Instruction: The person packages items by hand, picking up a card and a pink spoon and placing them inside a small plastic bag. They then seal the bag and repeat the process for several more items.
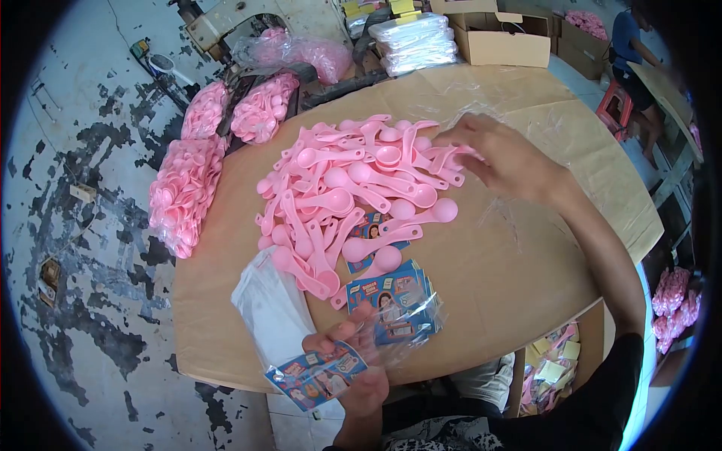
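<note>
Near the table's front edge my left hand (356,368) is closed on a blue printed card (317,374) in a clear plastic bag. My right hand (496,156) reaches to the right side of a heap of pink spoons (353,177), its fingers curled at a pink spoon handle (460,152). A stack of blue cards (395,301) with clear film over it lies just beyond my left hand. Some more cards show partly under the spoons. Left of the stack are flat clear bags (274,301).
Bags of pink spoons (186,192) hang at the table's left edge. Stacked plastic packs (414,45) and a cardboard box (502,37) stand at the back. A box of packed pieces (553,368) is beside my lap. Another person (635,68) sits far right.
</note>
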Tool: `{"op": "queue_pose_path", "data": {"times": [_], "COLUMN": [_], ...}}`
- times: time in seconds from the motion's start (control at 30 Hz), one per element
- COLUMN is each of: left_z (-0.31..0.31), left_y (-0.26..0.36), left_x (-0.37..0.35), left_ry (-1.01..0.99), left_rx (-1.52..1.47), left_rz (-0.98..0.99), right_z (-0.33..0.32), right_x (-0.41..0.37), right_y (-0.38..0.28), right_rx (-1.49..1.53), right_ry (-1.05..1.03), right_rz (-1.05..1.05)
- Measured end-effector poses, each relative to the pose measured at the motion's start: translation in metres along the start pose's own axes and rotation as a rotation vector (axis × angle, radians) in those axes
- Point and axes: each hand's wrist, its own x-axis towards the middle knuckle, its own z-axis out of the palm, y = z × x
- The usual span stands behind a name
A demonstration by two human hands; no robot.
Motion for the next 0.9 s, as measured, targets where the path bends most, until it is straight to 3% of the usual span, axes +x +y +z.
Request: {"op": "queue_pose_path", "data": {"times": [0.13, 0.17, 0.27, 0.3, 0.37, 0.4, 0.43, 0.47, 0.53, 0.6, 0.7, 0.9], "left_z": [-0.001, -0.001, -0.011, -0.017, -0.004, 0.001, -0.003, 0.001, 0.012, 0.015, 0.015, 0.012], "left_y": [0.0, 0.001, 0.001, 0.001, 0.003, 0.004, 0.004, 0.003, 0.001, -0.002, -0.007, -0.009], "left_x": [-0.001, -0.001, -0.003, -0.007, -0.002, 0.001, 0.007, 0.01, 0.016, 0.016, 0.013, 0.006], "left_ry": [-0.049, -0.047, -0.073, -0.056, 0.168, 0.281, 0.115, 0.137, 0.176, 0.197, 0.133, 0.101], "left_rx": [0.066, 0.07, -0.036, -0.085, -0.126, -0.142, -0.18, -0.198, -0.24, -0.204, -0.124, -0.058], "left_rz": [-0.012, -0.033, 0.017, 0.046, 0.109, 0.144, 0.133, 0.147, 0.17, 0.174, 0.143, 0.123], "right_z": [0.036, 0.043, 0.023, 0.016, 0.003, -0.002, -0.005, -0.006, -0.003, -0.002, 0.01, 0.019], "right_x": [0.004, 0.004, 0.003, 0.002, 0.001, -0.001, -0.005, -0.009, -0.013, -0.023, -0.031, -0.04], "right_y": [0.026, 0.033, 0.014, 0.011, 0.006, 0.0, -0.008, -0.015, -0.03, -0.043, -0.065, -0.084], "right_rx": [-0.315, -0.479, -0.553, -0.476, -0.321, -0.032, 0.259, 0.549, 0.758, 0.892, 1.119, 1.238], "right_ry": [-0.072, 0.006, 0.026, 0.128, 0.336, 0.314, 0.288, 0.258, 0.243, 0.11, 0.08, -0.073], "right_rz": [-0.091, -0.2, -0.128, -0.153, -0.204, -0.086, 0.029, 0.145, 0.058, 0.074, -0.005, 0.129]}}
